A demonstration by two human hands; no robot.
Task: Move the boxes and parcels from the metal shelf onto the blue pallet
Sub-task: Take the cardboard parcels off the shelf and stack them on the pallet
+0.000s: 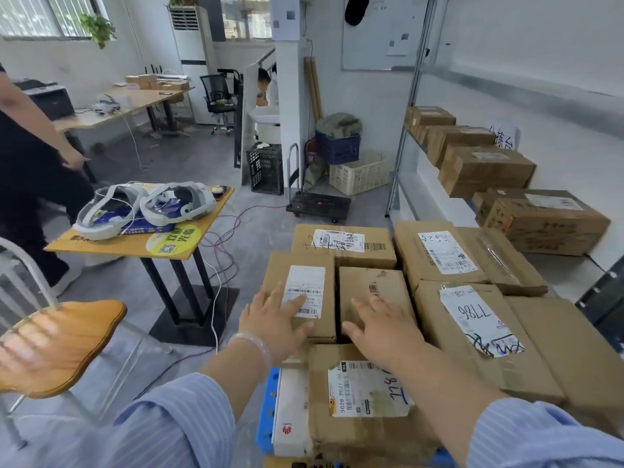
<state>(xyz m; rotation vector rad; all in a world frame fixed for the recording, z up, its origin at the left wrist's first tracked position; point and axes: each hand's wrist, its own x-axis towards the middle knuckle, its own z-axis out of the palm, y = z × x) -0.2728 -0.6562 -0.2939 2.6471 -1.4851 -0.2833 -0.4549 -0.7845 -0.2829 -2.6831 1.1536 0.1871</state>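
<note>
Several cardboard boxes with shipping labels are stacked on the blue pallet [266,410], whose edge shows at the lower middle. My left hand [275,320] lies flat, fingers straight, on a small labelled box [304,282]. My right hand [383,327] rests flat on the plain small box [371,285] beside it. A larger box marked 7786 [472,319] sits to the right. The metal shelf [410,130] at the right carries several more brown boxes [486,168].
A small orange table [189,246] with two white headsets stands left of the pallet, cables trailing on the floor below. An orange chair [64,342] is at the lower left. A person in black [30,157] stands at far left. A folded trolley [319,202] and crates sit beyond.
</note>
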